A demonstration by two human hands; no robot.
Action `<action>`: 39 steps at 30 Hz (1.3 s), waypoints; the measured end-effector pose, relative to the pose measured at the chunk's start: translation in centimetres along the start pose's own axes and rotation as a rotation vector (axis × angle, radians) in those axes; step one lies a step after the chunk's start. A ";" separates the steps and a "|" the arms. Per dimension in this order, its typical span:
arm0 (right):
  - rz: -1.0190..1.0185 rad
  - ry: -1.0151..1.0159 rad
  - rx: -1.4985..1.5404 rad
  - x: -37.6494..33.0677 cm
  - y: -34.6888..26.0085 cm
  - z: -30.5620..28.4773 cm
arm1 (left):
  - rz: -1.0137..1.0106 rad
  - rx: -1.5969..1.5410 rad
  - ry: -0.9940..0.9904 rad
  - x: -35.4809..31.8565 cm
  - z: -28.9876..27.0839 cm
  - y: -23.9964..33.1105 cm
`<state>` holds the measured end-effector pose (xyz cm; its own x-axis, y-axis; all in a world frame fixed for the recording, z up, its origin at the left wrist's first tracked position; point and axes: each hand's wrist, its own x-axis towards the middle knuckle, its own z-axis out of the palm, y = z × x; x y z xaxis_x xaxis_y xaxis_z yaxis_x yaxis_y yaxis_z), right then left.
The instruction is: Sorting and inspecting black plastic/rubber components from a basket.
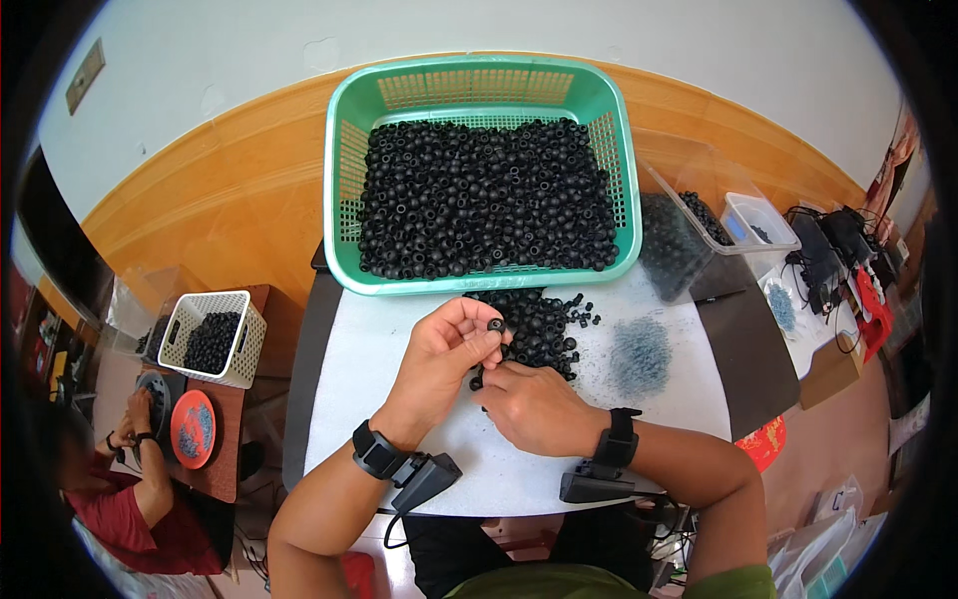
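While both forearms reach in from the lower edge and angle inward, the two hands meet over the white tabletop [449,474], just below the large green basket [484,287] heaped with black pieces. The left hand [434,359] is raised a little higher, its fingers curled and its thumb pressed toward the forefinger, grasping a small round black piece [496,325] whose hollow end faces up. The right hand [539,409] lies back-upward close beside it, fingers bent and tips pointing toward the left thumb — whether they pinch anything I cannot tell, as the knuckles hide the tips. Both elbows are bent outward, and a black strap [377,451] circles the left wrist. The held piece is at the near side of a loose pile of black pieces [534,329], which spreads between hands and basket; a patch of grey-blue shavings [641,357] lies to the right.
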<state>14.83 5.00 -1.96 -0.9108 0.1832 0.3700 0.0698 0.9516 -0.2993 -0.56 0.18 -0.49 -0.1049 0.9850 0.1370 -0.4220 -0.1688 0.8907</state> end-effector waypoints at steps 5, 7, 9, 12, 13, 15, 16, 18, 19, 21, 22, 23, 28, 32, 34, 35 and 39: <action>-0.009 -0.028 0.042 -0.2 -0.3 -1.0 | -0.004 0.026 0.002 0.0 -0.1 0.0; 0.008 -0.037 0.111 -0.3 -0.4 -2.0 | -0.009 0.040 -0.006 -0.1 -0.1 0.0; -0.002 0.166 0.375 -0.5 -0.2 -3.7 | -0.006 0.054 -0.013 -0.2 0.0 -0.1; 0.062 0.314 0.402 -0.7 0.2 -6.1 | -0.024 0.086 -0.017 -0.5 0.1 -0.5; 0.033 0.364 0.376 -0.7 0.8 -6.6 | -0.035 0.117 -0.021 -0.7 0.3 -0.6; 0.078 0.400 0.399 -0.8 1.4 -6.5 | -0.043 0.118 -0.041 -1.0 0.7 -0.7; 0.122 0.433 0.429 -0.9 1.6 -6.5 | -0.041 0.118 -0.045 -1.1 0.9 -0.7; 0.143 0.431 0.436 -0.9 1.5 -6.2 | -0.055 0.110 -0.063 -1.3 1.4 -0.7; 0.106 0.417 0.405 -0.8 1.4 -6.2 | -0.055 0.108 -0.066 -1.3 1.5 -0.7; 0.069 0.400 0.374 -0.7 1.4 -5.8 | -0.047 0.079 -0.070 -1.3 1.7 -0.8; 0.058 0.410 0.360 -0.7 1.5 -5.6 | -0.046 0.076 -0.071 -1.3 1.7 -0.9; 0.043 0.419 0.348 -0.7 1.6 -5.4 | -0.046 0.095 -0.066 -1.3 1.6 -1.0; 0.025 0.424 0.250 -0.6 1.7 -5.1 | -0.037 0.124 -0.040 -1.5 1.6 -0.9; -0.023 0.433 0.183 -0.6 1.8 -4.9 | -0.037 0.145 -0.054 -1.6 1.5 -1.0; -0.056 0.437 0.144 -0.5 1.9 -4.9 | -0.033 0.141 -0.054 -1.7 1.6 -1.1; -0.083 0.446 0.103 -0.5 1.9 -4.9 | -0.040 0.141 -0.047 -1.7 1.7 -0.9; -0.115 0.436 0.051 -0.4 1.9 -5.0 | -0.042 0.175 -0.042 -1.7 1.6 -0.9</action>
<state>17.37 7.94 1.67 -0.6543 0.1738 0.7360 -0.0521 0.9606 -0.2731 1.48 -1.27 -0.84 -0.0515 0.9923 0.1129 -0.2618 -0.1225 0.9573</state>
